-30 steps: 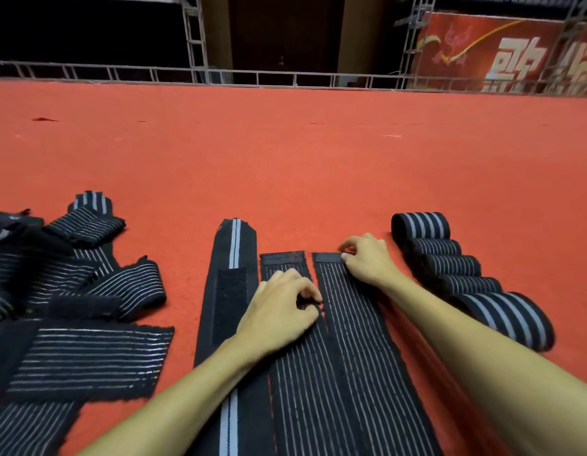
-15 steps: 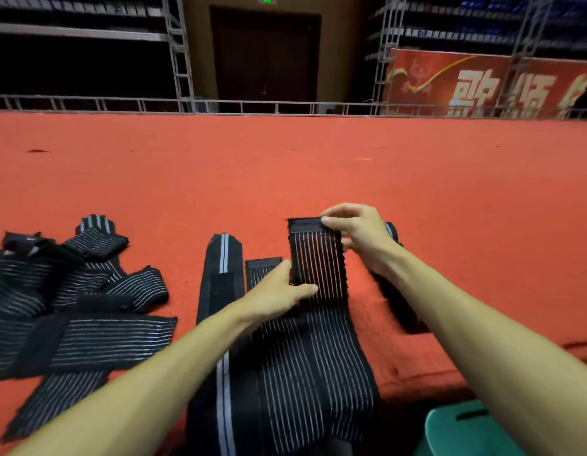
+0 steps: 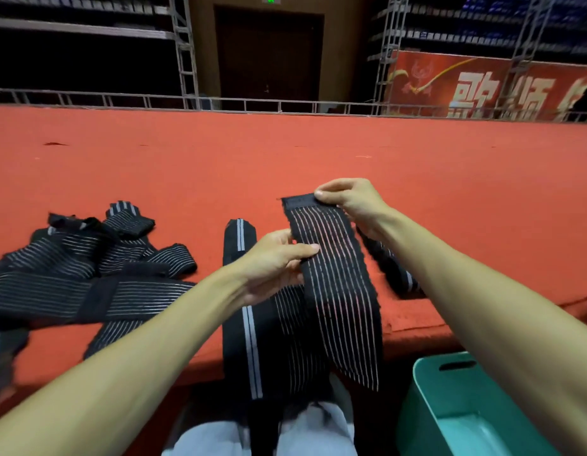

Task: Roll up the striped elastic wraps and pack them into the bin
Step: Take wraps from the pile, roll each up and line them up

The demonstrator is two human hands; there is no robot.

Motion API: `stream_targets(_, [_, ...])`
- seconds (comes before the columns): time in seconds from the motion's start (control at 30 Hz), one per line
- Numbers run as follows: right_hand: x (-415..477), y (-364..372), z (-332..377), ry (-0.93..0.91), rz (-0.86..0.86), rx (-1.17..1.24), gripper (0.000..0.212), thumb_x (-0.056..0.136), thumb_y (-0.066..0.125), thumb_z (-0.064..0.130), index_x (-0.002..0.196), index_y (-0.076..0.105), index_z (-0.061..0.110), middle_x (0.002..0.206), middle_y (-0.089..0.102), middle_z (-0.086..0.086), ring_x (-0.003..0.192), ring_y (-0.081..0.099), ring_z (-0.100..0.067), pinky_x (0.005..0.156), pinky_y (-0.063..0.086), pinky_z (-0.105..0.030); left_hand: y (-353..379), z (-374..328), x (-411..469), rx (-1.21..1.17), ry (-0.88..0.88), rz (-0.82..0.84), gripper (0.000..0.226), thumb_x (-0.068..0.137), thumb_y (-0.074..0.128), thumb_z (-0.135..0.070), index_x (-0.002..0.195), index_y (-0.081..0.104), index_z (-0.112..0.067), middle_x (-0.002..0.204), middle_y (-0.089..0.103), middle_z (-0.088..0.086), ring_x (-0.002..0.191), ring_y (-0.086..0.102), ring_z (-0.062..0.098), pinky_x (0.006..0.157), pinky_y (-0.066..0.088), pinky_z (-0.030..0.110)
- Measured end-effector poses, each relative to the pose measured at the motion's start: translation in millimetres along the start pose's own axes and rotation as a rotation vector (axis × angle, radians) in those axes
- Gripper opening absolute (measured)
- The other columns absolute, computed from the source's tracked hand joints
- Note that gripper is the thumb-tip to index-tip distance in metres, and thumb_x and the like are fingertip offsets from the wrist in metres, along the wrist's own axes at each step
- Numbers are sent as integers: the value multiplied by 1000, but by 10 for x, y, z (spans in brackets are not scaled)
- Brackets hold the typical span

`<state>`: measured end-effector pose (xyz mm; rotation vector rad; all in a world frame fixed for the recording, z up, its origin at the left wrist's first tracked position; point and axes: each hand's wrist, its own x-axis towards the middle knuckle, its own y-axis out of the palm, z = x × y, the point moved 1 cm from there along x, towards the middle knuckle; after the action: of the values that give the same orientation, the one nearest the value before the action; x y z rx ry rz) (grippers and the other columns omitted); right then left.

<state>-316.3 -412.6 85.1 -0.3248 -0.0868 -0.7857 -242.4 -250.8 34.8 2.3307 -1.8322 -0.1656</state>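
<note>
Rolling about to start: your right hand (image 3: pixel 353 200) pinches the striped elastic wrap's (image 3: pixel 338 274) top end, your left hand (image 3: pixel 275 261) pinches its edge; next, curl the end tightly.

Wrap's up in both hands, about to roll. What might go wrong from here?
The held wrap hangs past the table edge, so its tail may drag the flat wraps beside it or roll crooked. The right hand only pinches the top end, the left hand one edge; it might slip.
</note>
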Motion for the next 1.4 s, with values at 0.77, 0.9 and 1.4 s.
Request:
stream_targets(0.77, [867, 575, -1311, 101, 108, -63, 9, 80, 75, 9, 75, 70, 13, 68, 65, -2, 57, 54, -11, 44, 43, -21, -1373, 557, 1112, 821, 104, -682, 4, 86, 68, -18, 86, 72, -19, 75, 70, -1, 65, 61, 8, 63, 44, 15])
stream_targets(0.9, [1118, 731, -1563, 24, 10, -259, 12, 77, 78, 16, 71, 71, 23, 66, 67, 10, 55, 56, 3, 54, 43, -16, -1509, 670, 1347, 959, 58, -720, 7, 88, 65, -19, 87, 72, -21, 81, 68, -7, 76, 59, 5, 70, 41, 14])
stream_targets(1.4, [1172, 811, -1611, -44, -9, -553, 6, 81, 74, 20, 87, 73, 20, 93, 63, 0, 75, 51, -5, 68, 30, -14, -1526, 736, 1446, 1099, -14, -594, 8, 94, 55, -20, 97, 61, -23, 98, 51, -3, 94, 55, 16, 76, 36, 25])
